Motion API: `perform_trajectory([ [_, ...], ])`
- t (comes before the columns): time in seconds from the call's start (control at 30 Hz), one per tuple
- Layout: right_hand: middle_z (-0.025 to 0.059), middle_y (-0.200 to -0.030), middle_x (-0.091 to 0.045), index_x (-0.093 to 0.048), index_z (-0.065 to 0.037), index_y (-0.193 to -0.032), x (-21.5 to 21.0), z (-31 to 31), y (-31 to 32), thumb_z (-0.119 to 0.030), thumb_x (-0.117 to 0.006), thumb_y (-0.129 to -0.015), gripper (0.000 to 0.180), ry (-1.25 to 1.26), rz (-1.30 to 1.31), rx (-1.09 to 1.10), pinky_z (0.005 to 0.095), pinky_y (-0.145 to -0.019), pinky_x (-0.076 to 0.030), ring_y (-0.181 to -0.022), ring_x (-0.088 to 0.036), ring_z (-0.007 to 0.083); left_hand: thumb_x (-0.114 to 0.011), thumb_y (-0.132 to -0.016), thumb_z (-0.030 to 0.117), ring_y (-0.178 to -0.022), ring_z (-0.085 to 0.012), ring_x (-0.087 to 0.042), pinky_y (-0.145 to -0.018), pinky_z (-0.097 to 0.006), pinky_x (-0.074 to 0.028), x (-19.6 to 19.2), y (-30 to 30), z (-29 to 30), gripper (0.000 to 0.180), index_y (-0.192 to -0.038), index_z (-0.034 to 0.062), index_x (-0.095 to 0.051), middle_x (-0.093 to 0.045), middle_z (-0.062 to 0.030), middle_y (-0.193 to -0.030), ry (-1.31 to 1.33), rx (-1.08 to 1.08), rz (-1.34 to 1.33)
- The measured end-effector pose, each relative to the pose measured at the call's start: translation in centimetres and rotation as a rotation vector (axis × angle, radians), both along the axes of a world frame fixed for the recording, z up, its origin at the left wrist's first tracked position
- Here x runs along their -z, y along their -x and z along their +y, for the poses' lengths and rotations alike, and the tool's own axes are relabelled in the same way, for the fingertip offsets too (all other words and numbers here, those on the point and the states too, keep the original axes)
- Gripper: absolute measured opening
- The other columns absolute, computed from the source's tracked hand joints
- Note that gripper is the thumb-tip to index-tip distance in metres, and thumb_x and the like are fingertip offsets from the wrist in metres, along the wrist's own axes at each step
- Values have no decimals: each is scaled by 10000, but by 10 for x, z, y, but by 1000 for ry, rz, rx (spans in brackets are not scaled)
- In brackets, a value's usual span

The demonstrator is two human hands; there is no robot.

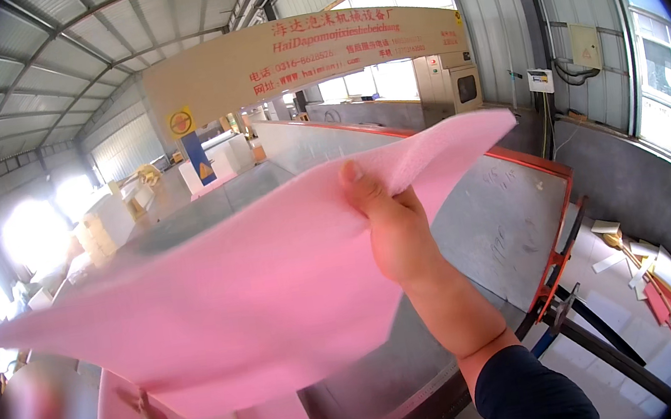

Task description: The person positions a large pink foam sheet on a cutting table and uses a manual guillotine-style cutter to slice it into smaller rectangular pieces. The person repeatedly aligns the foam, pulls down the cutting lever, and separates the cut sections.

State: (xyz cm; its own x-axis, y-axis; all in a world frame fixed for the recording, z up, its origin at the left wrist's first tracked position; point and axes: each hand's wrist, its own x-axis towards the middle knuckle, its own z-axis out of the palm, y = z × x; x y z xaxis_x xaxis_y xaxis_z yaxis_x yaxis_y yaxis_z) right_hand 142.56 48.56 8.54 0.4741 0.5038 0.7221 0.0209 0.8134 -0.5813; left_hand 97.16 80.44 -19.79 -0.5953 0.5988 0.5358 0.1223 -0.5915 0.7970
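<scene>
Right hand (395, 231) clenched on the far edge of our pink foam sheet (254, 295), raised over the grey worktop (498, 240). Left hand (140, 401) at its near left edge; we cannot tell if it grips.

arched pale-grey corrugated metal ceiling (39, 45): ribbed, upper left
beige boxy metal cabinet (437, 92): dark pane in front
small white rectangular box (540, 80): beside the dark upright metal post (528, 18)
flat pale-grey wall box (584, 46): black looped cables below
cream, white and red flat scraps (668, 273): heaped at right
</scene>
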Motion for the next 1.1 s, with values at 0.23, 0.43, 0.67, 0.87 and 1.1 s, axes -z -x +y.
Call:
perform_trajectory([
  [0.23,-78,-653,-424,-527,-103,-719,23,30,-109,-324,-552,-986,347,22,-8,125,250,-537,-300,-616,-363,32,-631,-927,366,-1264,-214,-426,-1057,-426,-368,101,-195,22,621,-1361,-17,-405,-463,-127,-1351,406,594,12],
  [0.43,43,-632,-609,-643,-47,-740,48,151,-236,-476,-527,-923,480,358,-83,489,382,-578,-440,-599,-579,174,-650,-922,315,-1116,-240,-571,-952,-424,-489,107,-249,-16,532,-1303,-17,-487,-589,-132,-1211,635,1024,-134],
  [0.67,177,-958,-684,-658,-19,-1047,258,329,-385,-613,-547,-841,638,929,-409,511,419,-746,-489,-876,-640,275,-708,-874,291,-862,-220,-651,-749,-351,-560,125,-370,-4,377,-1081,-14,-630,-665,-106,-1001,821,781,4],
  [0.87,95,-864,-694,-712,-73,-969,481,144,-286,-558,-625,-817,516,1420,-488,133,365,-706,-492,-817,-637,214,-759,-812,348,-750,-185,-612,-605,-348,-525,267,-340,42,425,-1000,-12,-635,-640,-103,-844,909,590,210],
  [1.1,144,-838,-667,-641,-17,-882,616,-181,-296,-303,-684,-783,305,1817,-83,1123,398,-712,-530,-717,-635,281,-648,-897,165,-860,-229,-647,-707,-386,-572,353,-331,-35,352,-1159,-40,-532,-644,-131,-1001,1231,862,40],
])
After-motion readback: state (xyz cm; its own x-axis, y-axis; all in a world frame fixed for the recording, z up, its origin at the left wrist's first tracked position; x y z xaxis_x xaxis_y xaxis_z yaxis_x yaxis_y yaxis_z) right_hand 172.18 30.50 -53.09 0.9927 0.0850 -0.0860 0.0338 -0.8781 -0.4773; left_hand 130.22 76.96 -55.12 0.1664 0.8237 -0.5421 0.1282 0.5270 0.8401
